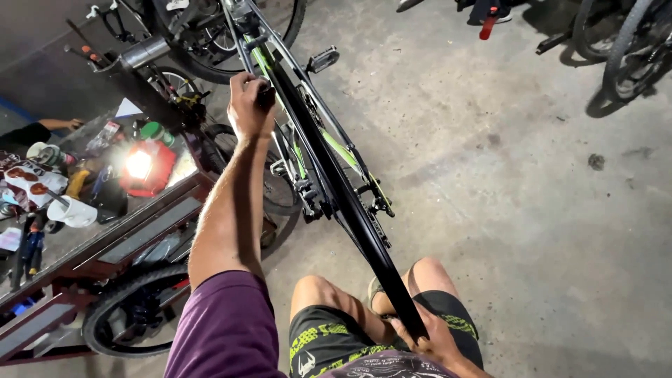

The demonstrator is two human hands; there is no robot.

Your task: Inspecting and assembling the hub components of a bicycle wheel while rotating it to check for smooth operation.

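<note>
Right hand (428, 334) sat lowest in frame, just above the knees, fingers closed around the near end of the black bike tyre (343, 189). Left hand (250, 105) was up at the far end, arm fully extended, fist wrapped over the top of the same tyre. Both grips looked tight, no gap visible between fingers and rubber.

Tyre ran diagonally between the two hands, mounted on the wheel of a green-and-grey bicycle frame (329, 140) that stood on the concrete floor (532, 196). A pedal (323, 59) stuck out to the right of the top hand.

Judgement: the wheel wants even pressure from both ends, thumbs kept on the tread side, wrists straight so the rubber does not twist off line. Left elbow was locked; a slight bend would likely give more control.

Person crouched, knees bent under the wheel. Red workbench (133, 238) with a lit red lamp (143, 166) and scattered tools stood to the left; someone else's hand (70, 124) rested at its far edge.
</note>
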